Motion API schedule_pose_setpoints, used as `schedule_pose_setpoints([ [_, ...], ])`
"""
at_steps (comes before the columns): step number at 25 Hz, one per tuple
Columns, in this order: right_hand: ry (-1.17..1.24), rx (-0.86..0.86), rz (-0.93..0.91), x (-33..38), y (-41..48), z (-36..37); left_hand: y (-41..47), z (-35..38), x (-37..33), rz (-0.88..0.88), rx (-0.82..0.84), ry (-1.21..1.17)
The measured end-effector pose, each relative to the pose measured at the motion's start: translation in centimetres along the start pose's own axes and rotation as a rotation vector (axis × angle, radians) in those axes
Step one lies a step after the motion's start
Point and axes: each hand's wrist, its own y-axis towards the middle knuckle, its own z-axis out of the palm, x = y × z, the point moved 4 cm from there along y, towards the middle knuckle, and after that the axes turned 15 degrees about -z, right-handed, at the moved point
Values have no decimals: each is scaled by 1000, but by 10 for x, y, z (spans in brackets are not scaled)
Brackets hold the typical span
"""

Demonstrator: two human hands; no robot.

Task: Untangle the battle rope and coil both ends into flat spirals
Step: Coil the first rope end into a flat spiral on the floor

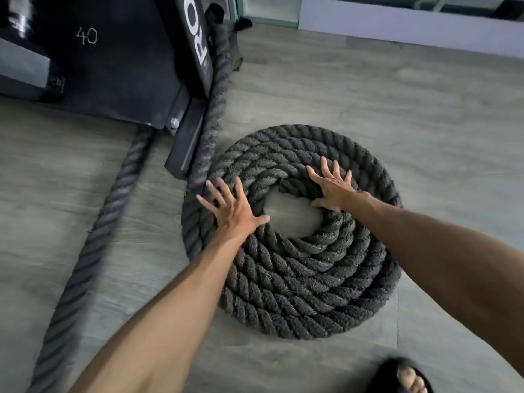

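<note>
Head view: battle rope coil (297, 279) lies flat on the grey floor (425, 123), several turns wound round, just right of the black rack (113, 66). L hand (234, 209) sits on the coil's left side and R hand (334, 190) on the inner turns at upper right. Both have fingers straight and spread, pressing down and gripping nothing. The centre gap (292, 215) is open w/ bare floor showing, and the rope's inner end (295, 185) sits loose at its top edge. The feed run (212, 109) comes down along the rack foot (184, 143) and meets the coil's left edge. Another straight run (107, 211) lies apart on the left, uncoiled. A sandalled foot (402, 375) is at bottom right, near the coil but clear of it. Risks, as I judge: flat palms only push, so a hard shove or twist could make the inner turns ride up over each other and the spiral would stop being flat. The loose inner end may spring out, since nothing pins it. The feed run looks tight against the rack foot and could snag there, dragging the outer turn open. The coil is prob too close to the rack to grow more turns. The 2nd end isn't in view, so I can't tell its state.
</note>
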Motion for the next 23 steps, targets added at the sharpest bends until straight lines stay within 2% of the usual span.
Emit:
schedule_pose_setpoints([
  [2, -45, 1, -73, -11, 16, -21, 21, -12, -22, 29, 51, -84],
  [4, -78, -37, -93, -18, 23, -33, 37, -18, -36, -1, 111, -67],
  [6, -49, -131, 48, -21, 11, -23, 45, -19, -43, -35, 109, -19],
  [8, 112, -187, 296, -21, -14, 4, 46, -20, -45, -67, 83, -39],
  [10, 242, -184, 393, -20, -25, 27, 46, -21, -44, -89, 42, -52],
  [14, 313, -155, 355, -34, -5, 15, 46, -23, -51, -122, 49, -41],
  [20, 200, -86, 192, -80, 26, -34, 40, -37, -93, -274, 128, -36],
  [23, 164, -60, 127, -107, 45, -63, 44, -52, -116, -285, 126, 48],
])
